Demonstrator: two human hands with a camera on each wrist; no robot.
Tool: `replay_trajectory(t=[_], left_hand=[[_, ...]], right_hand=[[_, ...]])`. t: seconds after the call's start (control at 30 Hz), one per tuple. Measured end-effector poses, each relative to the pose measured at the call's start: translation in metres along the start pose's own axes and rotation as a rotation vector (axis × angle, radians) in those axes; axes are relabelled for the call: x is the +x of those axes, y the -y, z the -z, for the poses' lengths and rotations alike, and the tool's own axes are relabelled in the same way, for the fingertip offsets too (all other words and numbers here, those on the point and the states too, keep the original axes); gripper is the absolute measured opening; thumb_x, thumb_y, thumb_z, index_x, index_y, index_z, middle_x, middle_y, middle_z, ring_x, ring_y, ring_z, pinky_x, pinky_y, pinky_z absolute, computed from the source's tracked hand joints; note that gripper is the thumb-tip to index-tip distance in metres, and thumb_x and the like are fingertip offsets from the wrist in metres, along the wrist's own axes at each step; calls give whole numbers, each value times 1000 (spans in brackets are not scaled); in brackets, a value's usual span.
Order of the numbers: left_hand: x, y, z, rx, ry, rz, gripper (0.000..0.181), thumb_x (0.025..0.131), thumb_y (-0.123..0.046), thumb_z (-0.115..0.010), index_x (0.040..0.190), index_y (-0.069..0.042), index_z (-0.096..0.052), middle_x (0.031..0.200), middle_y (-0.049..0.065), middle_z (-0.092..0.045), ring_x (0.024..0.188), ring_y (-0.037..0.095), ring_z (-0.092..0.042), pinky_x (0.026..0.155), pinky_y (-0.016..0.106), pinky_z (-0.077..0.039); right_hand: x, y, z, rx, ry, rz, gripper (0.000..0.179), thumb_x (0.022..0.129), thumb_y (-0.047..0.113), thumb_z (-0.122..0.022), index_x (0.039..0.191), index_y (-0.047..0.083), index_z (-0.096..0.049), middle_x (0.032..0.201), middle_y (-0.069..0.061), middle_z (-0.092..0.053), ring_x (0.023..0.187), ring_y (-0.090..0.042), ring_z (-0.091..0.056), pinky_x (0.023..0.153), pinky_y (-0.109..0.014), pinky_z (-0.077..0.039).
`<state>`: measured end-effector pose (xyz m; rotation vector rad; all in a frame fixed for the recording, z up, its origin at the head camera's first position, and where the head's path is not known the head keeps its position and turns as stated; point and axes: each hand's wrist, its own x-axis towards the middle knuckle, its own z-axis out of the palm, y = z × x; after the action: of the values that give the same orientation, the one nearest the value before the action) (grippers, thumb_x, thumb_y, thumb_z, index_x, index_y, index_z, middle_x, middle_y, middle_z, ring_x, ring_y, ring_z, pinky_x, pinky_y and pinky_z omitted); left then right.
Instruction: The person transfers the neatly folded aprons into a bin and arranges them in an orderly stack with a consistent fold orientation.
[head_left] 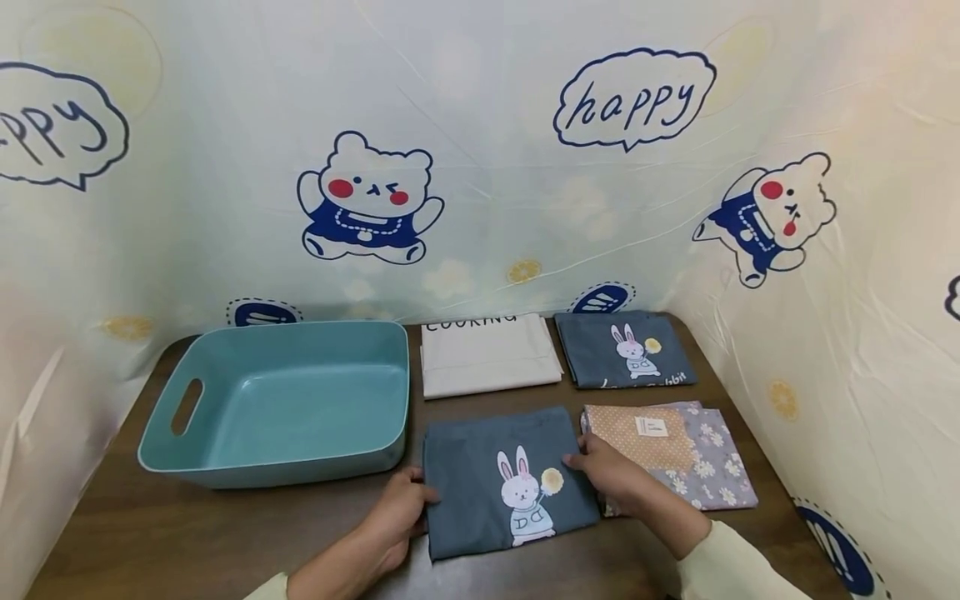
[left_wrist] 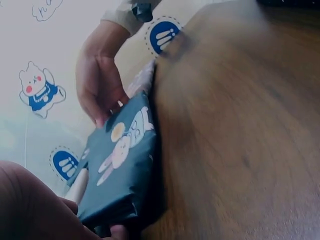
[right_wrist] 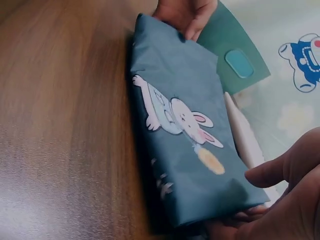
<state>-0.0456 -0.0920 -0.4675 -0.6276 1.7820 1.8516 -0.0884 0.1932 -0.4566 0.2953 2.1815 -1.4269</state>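
A folded slate-blue cloth (head_left: 468, 475) with a rabbit print lies flat between both hands, low over the front of the table. At its left edge my left hand (head_left: 393, 512) pinches it, thumb on top and fingers beneath. My right hand (head_left: 611, 471) grips the opposite edge the same way; in the right wrist view the thumb (right_wrist: 267, 172) shows over the top, and the fingers go under the cloth. A dark shadow runs below the cloth's near edge in both wrist views.
A teal plastic bin (head_left: 300, 475) with a handle slot stands at the left. Behind the held cloth lie a folded white cloth (head_left: 487, 358) lettered "COOKING" and another slate-blue rabbit cloth (head_left: 592, 350). A folded floral cloth (head_left: 708, 454) is at the right. Printed sheeting (head_left: 495, 167) surrounds the wooden table (head_left: 225, 542).
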Motion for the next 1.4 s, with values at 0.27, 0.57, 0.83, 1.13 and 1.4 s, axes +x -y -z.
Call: replay_trajectory(t=[0.27, 0.57, 0.83, 1.13, 1.4], left_hand=[[-1, 1, 1, -6, 47, -1, 41, 91, 6, -51, 130, 8, -39, 120, 22, -57, 100, 27, -63, 82, 38, -53], [-2, -7, -2, -14, 141, -7, 48, 84, 4, -49, 131, 7, -39, 129, 23, -53, 108, 27, -57, 87, 37, -48], [-8, -20, -1, -3, 191, -27, 75, 92, 0, -50, 155, 17, -14, 154, 33, -40, 125, 32, -55, 95, 44, -51], [-17, -31, 3, 26, 251, -66, 70, 95, -2, -53, 156, 12, -22, 150, 27, -47, 121, 26, -58, 96, 43, -52], [-27, -39, 7, 50, 308, -116, 57, 95, -3, -54, 148, 10, -39, 134, 17, -58, 107, 19, -61, 91, 38, -53]], right_hand=[[0, -10, 13, 133, 136, 40, 24, 102, 7, -52, 119, -7, -43, 104, -14, -60, 89, -19, -65, 72, -35, -56], [-3, -17, 40, 169, 258, 87, 52, 103, 16, -56, 142, -16, -42, 119, -12, -70, 104, -14, -68, 89, -34, -58], [-7, -12, 49, 166, 271, 80, 61, 103, 18, -57, 149, -16, -35, 136, -18, -62, 115, -15, -63, 98, -38, -55], [-8, -13, 56, 199, 262, 46, 50, 103, 23, -55, 141, -10, -48, 118, -1, -68, 109, -13, -60, 94, -33, -51], [-10, -8, 61, 232, 280, 85, 38, 104, 24, -53, 131, -2, -60, 109, 5, -70, 104, -10, -63, 92, -30, -52]])
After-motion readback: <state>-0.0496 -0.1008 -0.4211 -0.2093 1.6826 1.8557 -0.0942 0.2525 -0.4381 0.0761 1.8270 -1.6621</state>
